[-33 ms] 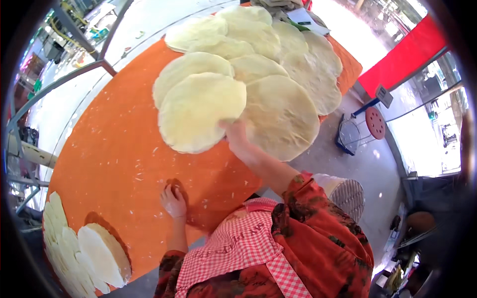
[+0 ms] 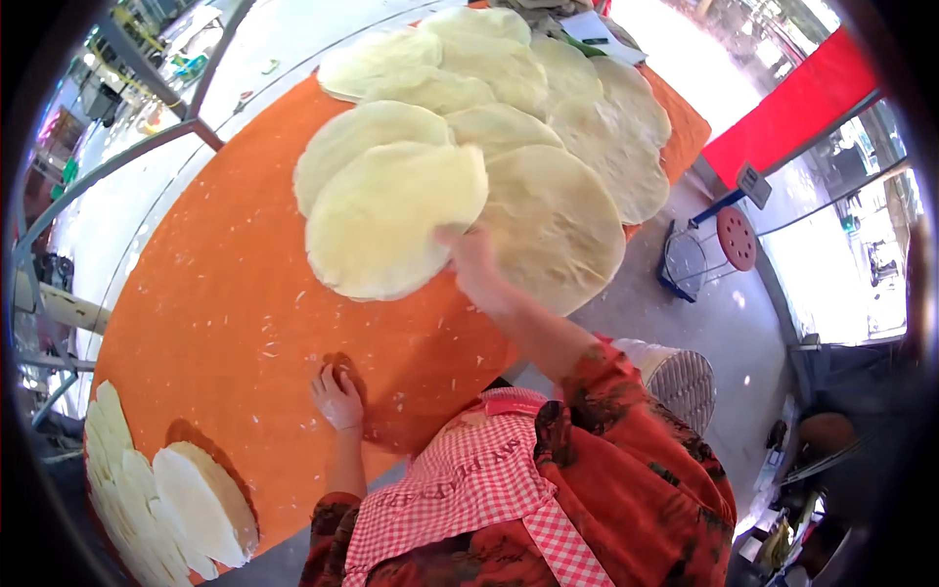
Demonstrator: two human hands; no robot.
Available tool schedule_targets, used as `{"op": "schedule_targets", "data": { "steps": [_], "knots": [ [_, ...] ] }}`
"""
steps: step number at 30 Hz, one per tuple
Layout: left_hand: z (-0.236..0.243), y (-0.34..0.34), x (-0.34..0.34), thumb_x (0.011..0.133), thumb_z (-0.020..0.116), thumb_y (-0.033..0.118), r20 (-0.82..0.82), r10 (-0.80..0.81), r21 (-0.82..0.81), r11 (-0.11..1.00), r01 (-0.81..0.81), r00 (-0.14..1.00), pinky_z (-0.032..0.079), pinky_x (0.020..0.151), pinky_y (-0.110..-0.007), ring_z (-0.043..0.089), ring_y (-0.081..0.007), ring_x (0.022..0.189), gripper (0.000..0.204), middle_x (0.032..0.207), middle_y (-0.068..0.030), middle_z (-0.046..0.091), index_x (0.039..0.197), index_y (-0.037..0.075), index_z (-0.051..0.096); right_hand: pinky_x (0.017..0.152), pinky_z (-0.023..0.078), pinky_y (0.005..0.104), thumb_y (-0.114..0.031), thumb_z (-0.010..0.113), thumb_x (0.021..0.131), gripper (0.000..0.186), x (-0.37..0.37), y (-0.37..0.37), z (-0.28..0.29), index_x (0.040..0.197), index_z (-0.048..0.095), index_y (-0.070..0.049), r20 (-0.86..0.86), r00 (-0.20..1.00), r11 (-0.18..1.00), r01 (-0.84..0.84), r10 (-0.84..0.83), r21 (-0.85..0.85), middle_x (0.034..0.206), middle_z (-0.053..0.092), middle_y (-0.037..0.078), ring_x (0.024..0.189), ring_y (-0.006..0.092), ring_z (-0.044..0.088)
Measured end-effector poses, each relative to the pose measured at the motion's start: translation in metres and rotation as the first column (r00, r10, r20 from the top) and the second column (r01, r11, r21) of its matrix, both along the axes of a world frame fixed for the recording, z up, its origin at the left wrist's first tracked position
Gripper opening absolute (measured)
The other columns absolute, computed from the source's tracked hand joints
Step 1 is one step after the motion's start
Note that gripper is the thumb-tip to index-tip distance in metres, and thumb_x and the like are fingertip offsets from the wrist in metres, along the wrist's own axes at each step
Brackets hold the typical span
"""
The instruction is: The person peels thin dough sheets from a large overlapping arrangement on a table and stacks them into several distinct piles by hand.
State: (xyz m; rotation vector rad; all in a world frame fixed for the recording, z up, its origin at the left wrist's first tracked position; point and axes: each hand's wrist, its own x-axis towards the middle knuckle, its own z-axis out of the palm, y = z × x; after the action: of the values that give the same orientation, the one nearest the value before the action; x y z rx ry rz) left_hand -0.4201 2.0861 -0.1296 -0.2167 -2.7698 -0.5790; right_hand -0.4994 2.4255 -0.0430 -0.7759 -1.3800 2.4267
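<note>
A pale, thin dough round (image 2: 377, 220) lies uppermost at the near left of the spread of rounds on the orange table (image 2: 225, 313). My right hand (image 2: 471, 262), a little blurred, has its fingers closed at the right edge of that round. Just right of it lies a browner, wrinkled dough round (image 2: 558, 230). My left hand (image 2: 337, 399) rests nearer to me on the bare orange surface, fingers apart, holding nothing.
More flat rounds (image 2: 489, 68) overlap toward the far end. Stacked dough pieces (image 2: 201, 499) sit at the near left edge. Papers (image 2: 602, 37) lie at the far end. A blue scale (image 2: 685, 259) and a red-topped stool (image 2: 736, 238) stand on the floor at right.
The pale round's right edge has shifted slightly to the right near the top. My right hand has moved slightly right; the left hand stays on the table.
</note>
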Motion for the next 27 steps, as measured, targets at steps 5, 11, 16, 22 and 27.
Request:
{"op": "schedule_targets", "data": {
  "steps": [5, 11, 16, 22, 27],
  "knots": [
    [0.012, 0.009, -0.003, 0.087, 0.057, 0.016, -0.030, -0.008, -0.058, 0.998, 0.006, 1.000, 0.041, 0.089, -0.049, 0.051, -0.0400, 0.102, 0.027, 0.113, -0.0185, 0.057, 0.109, 0.001, 0.057, 0.072, 0.053, 0.0313, -0.008, 0.063, 0.081, 0.028, 0.093, 0.149, 0.051, 0.107, 0.065, 0.000, -0.023, 0.995, 0.989, 0.101, -0.099, 0.106, 0.095, 0.068, 0.008, 0.082, 0.0174, 0.066],
    [0.006, 0.005, -0.005, 0.086, 0.056, 0.015, -0.038, -0.007, -0.055, 0.998, 0.005, 0.999, 0.041, 0.090, -0.047, 0.050, -0.0390, 0.103, 0.026, 0.116, -0.0182, 0.056, 0.109, 0.002, 0.057, 0.067, 0.050, 0.0339, -0.014, 0.065, 0.076, 0.025, 0.166, 0.271, -0.072, 0.095, 0.065, 0.002, 0.296, 0.786, 0.221, -0.206, -0.542, 0.953, 0.091, 0.067, 0.014, 0.078, 0.0214, 0.065],
    [0.011, 0.002, -0.005, 0.086, 0.057, 0.015, -0.074, -0.017, -0.110, 0.994, 0.008, 0.997, 0.040, 0.092, -0.046, 0.050, -0.0379, 0.106, 0.027, 0.120, -0.0174, 0.055, 0.109, 0.001, 0.057, 0.066, 0.052, 0.0357, -0.007, 0.069, 0.072, 0.026, 0.155, 0.299, -0.089, 0.095, 0.064, 0.003, 0.520, 0.674, 0.775, 0.126, -0.524, 0.619, 0.091, 0.065, 0.017, 0.075, 0.0256, 0.065],
    [0.007, 0.002, 0.000, 0.086, 0.057, 0.013, -0.066, -0.040, 0.012, 0.999, 0.041, 0.997, 0.040, 0.093, -0.047, 0.051, -0.0380, 0.107, 0.026, 0.121, -0.0171, 0.056, 0.109, 0.000, 0.057, 0.063, 0.054, 0.0378, 0.000, 0.070, 0.070, 0.036, 0.126, 0.291, -0.031, 0.105, 0.063, 0.006, 0.224, 0.957, 0.945, 0.112, -0.186, 0.308, 0.094, 0.066, 0.015, 0.077, 0.0272, 0.066],
    [0.005, 0.004, -0.001, 0.086, 0.056, 0.013, -0.033, -0.042, -0.020, 0.999, 0.042, 0.999, 0.041, 0.092, -0.047, 0.051, -0.0391, 0.107, 0.026, 0.120, -0.0180, 0.056, 0.109, 0.000, 0.058, 0.063, 0.055, 0.0383, 0.001, 0.070, 0.070, 0.033, 0.047, 0.304, 0.118, 0.102, 0.065, 0.006, 0.385, 0.905, 0.516, -0.246, -0.182, 0.821, 0.092, 0.066, 0.014, 0.070, 0.0228, 0.064]
  ]
}}
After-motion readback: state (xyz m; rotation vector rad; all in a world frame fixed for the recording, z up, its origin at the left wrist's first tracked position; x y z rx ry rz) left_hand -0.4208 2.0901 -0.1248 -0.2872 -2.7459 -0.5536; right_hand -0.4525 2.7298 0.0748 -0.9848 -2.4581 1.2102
